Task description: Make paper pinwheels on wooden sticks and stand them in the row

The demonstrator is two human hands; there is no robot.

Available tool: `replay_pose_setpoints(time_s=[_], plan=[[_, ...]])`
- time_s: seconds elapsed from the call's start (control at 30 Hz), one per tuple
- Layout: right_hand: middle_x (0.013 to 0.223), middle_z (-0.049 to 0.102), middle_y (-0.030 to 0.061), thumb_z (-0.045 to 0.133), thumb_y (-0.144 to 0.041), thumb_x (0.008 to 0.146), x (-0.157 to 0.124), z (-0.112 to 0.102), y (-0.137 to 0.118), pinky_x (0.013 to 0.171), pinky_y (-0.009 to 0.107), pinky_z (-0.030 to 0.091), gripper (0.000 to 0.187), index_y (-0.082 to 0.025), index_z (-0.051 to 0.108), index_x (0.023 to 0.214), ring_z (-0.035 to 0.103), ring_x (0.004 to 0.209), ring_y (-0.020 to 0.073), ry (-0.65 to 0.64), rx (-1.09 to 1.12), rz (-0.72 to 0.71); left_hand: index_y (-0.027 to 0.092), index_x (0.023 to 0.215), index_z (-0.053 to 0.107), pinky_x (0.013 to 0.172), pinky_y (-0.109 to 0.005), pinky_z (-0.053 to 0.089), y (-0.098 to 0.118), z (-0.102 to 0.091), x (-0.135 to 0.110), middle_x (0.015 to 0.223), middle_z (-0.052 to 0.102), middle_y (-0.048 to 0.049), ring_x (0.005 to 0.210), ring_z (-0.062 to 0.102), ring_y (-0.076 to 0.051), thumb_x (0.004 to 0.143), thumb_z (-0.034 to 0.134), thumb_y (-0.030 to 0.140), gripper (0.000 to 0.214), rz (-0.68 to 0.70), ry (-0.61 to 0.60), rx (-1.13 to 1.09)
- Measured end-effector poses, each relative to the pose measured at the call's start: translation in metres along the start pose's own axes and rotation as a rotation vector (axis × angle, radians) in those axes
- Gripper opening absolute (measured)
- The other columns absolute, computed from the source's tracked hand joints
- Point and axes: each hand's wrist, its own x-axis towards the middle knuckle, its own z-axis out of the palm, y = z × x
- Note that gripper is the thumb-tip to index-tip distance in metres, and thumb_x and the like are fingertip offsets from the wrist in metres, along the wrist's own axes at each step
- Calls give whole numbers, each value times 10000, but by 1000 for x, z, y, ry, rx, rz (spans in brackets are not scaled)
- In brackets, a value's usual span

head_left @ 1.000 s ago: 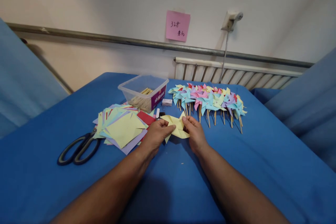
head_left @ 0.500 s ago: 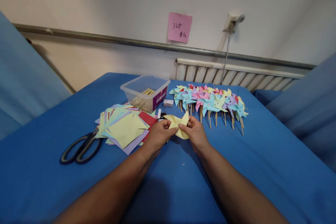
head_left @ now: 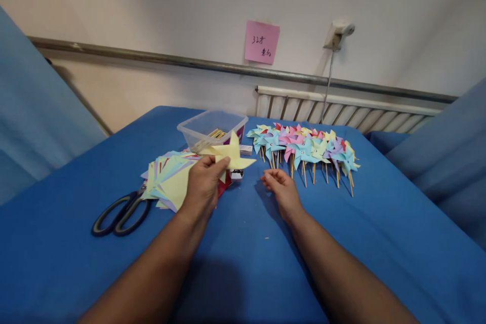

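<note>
My left hand (head_left: 207, 179) is closed on a pale yellow paper pinwheel head (head_left: 234, 156), pinching it between thumb and fingers. The folded blades point up and to the right, above the small open box (head_left: 237, 175) of dark bits. My right hand (head_left: 280, 187) is off the paper, low over the blue cloth, its fingers curled together. Whether something small sits between those fingertips is hidden. Left of my left hand lies a stack of coloured paper squares (head_left: 172, 182), with large black-handled scissors (head_left: 123, 212) partly under it.
Behind my left hand stands a clear plastic tub (head_left: 192, 131) of thin wooden sticks, beside a small white box (head_left: 246, 150). Several finished pinwheels on sticks (head_left: 304, 149) lie at the back right. A radiator (head_left: 304, 106) and metal rail (head_left: 212, 65) run along the wall.
My hands have parted. The left hand has carried the yellow pinwheel head left and up, while the right hand has let go of it and curled its fingers.
</note>
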Motion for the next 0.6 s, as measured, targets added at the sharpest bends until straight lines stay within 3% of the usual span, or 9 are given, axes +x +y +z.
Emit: replay_pose_setpoints(time_s=[0.13, 0.37, 0.43, 0.47, 0.6], plan=[[708, 648, 10, 648, -408, 736, 1, 5, 14, 631, 278, 454, 238, -192, 677, 831, 567, 628, 135, -23, -213, -129, 134, 696, 617, 586, -234, 489, 12, -1, 6, 653, 661, -2, 566, 598, -115, 542, 764, 168, 216, 16, 91, -134], [793, 623, 10, 626, -265, 732, 21, 28, 11, 669, 296, 428, 117, -268, 731, 785, 540, 674, 153, -92, -526, -301, 141, 681, 591, 563, -240, 466, 4, -2, 10, 625, 634, 13, 542, 582, -114, 555, 754, 186, 211, -14, 82, -138], [791, 630, 19, 643, -217, 709, 34, 38, 4, 711, 312, 424, 123, -271, 737, 766, 557, 716, 171, -122, -635, -317, 139, 681, 584, 578, -245, 464, 0, -4, 12, 637, 637, 11, 553, 584, -115, 547, 764, 198, 231, -10, 76, -134], [809, 641, 20, 636, -206, 711, 40, 43, 0, 724, 316, 425, 136, -277, 737, 768, 570, 740, 179, -175, -799, -313, 138, 681, 583, 584, -248, 464, -1, -5, 13, 642, 639, 8, 556, 585, -116, 543, 767, 205, 240, -11, 69, -133], [805, 692, 39, 669, -117, 620, 59, 60, -11, 757, 334, 430, 146, -230, 729, 689, 612, 792, 223, -255, -923, -258, 136, 709, 594, 602, -268, 467, -5, -8, 16, 662, 652, -2, 561, 591, -125, 546, 764, 237, 256, -24, 61, -138]])
